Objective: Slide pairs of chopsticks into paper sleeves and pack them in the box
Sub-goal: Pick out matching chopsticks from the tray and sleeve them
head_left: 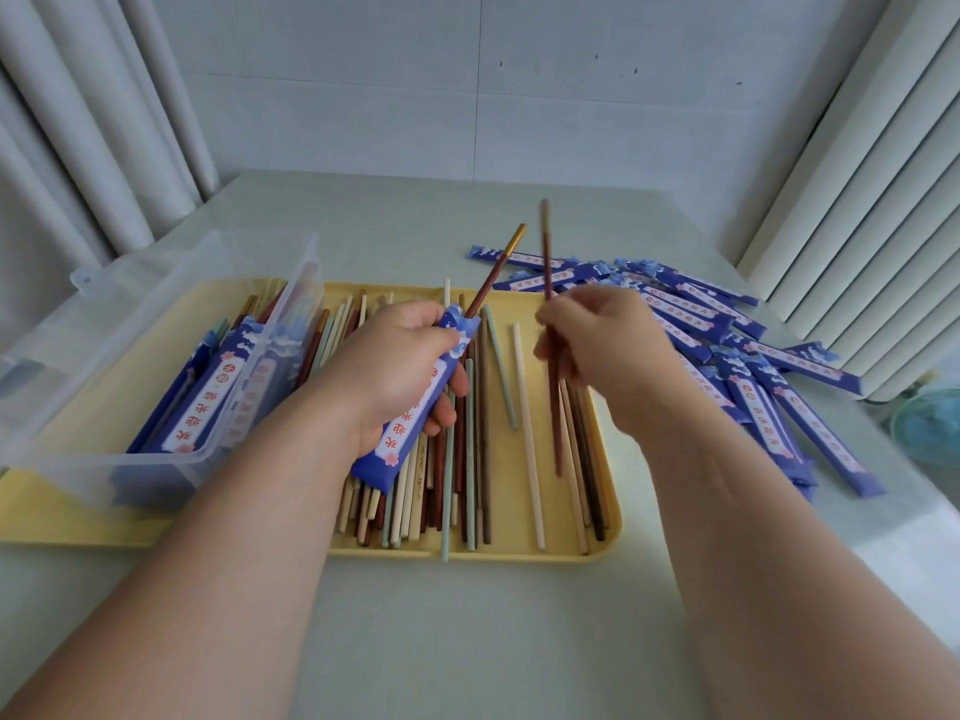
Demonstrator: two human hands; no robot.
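Gripping a paper sleeve (397, 441) in the left hand (400, 366) at centre frame, one brown chopstick (491, 283) jutting from its mouth. Pinching the second chopstick (545, 241) in the right hand (608, 350), just right, apart from the sleeve. Probably needing the mouth held open and the tip aimed alongside the first. Packing afterwards into the box (156, 314), centre left.

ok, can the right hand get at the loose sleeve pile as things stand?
Probably yes: the sleeve pile lies on the table right beside the right hand, with nothing between. But its grip is taken by a brown chopstick, so picking one up means letting go first.
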